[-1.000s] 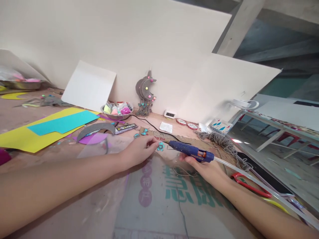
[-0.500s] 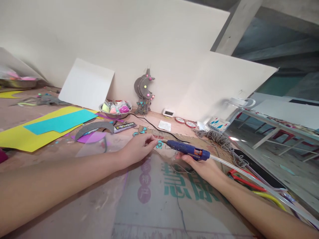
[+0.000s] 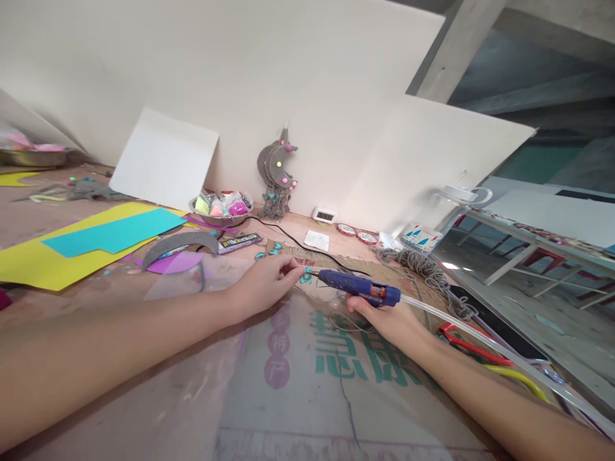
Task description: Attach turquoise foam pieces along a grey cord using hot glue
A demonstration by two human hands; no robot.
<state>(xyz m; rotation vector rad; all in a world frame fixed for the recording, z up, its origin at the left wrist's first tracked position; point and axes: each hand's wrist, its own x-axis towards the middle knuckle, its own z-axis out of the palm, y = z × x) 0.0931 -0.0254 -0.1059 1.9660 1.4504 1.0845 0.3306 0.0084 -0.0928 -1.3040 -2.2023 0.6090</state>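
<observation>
A blue hot glue gun (image 3: pixel 353 285) is gripped in my right hand (image 3: pixel 379 314), its nozzle pointing left. A clear glue stick (image 3: pixel 461 326) trails out of its back end. The nozzle tip meets a small turquoise flower-shaped piece (image 3: pixel 306 275) beside my left fingertips. My left hand (image 3: pixel 266 282) is closed in a pinch at that piece's edge; the exact hold is partly hidden by the fingers. Thin grey cord (image 3: pixel 353 320) loops beneath the glue gun. Under both hands lies printed cardboard (image 3: pixel 298 397) with a clear plastic sheet over it.
Behind stands a grey moon ornament (image 3: pixel 276 166) with coloured balls. Left are yellow (image 3: pixel 29 262) and turquoise sheets (image 3: pixel 115 232), a grey felt arc (image 3: pixel 180 243) and a metal bowl (image 3: pixel 221 218). Right lie a grey yarn bundle (image 3: pixel 423 269), red-handled scissors (image 3: pixel 473 346) and a lidded clear jug (image 3: pixel 444 211).
The glue gun has shifted slightly left, its nozzle now at the turquoise piece. My left hand keeps its pinch almost in place. The view has tilted a little.
</observation>
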